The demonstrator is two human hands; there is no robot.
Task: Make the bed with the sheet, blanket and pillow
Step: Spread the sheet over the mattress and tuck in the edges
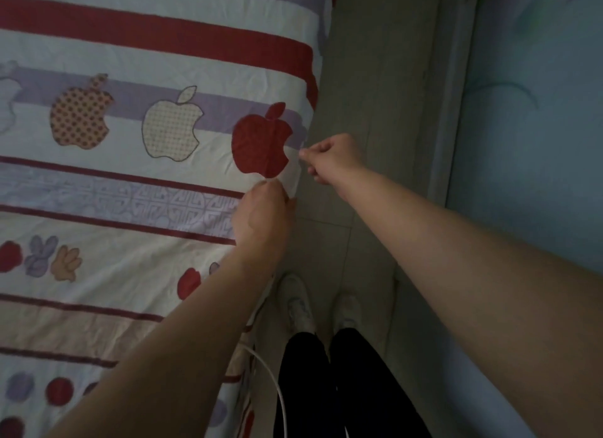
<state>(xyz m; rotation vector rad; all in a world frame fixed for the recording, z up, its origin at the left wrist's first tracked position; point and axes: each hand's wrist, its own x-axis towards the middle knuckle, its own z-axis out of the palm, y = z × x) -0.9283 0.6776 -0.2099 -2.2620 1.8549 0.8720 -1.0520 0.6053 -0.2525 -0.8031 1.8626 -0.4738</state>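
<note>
The bed (318,62) fills the left half of the view, covered by the sheet (130,45). The sheet lies spread flat over it, pale with dark red and lilac stripes, a row of apple shapes and bands of small flowers and dots. Its right border runs along the bed's right edge and falls over that edge toward the floor (375,78), a grey tiled strip beside the bed. On the far side of the floor, along the right of the view, lies a pale blue padded surface (528,111) with a faint leaf print.

Two bare forearms reach in from the bottom toward the bed's right edge. The left hand (261,215) is at that edge just below the red apple (261,140), its fingers curled over the sheet's border and gripping it. The right hand (329,157) is out over the floor just beside the same edge, level with the red apple, its thumb and fingers pinching the sheet's border. The cloth between the two hands is pulled up slightly into a small pale flap.

Below the arms stand legs in black trousers (313,372), with a pair of white shoes (295,300) on the floor close to the bed's right edge. A thin white cable (270,372) curves down beside the left leg.
</note>
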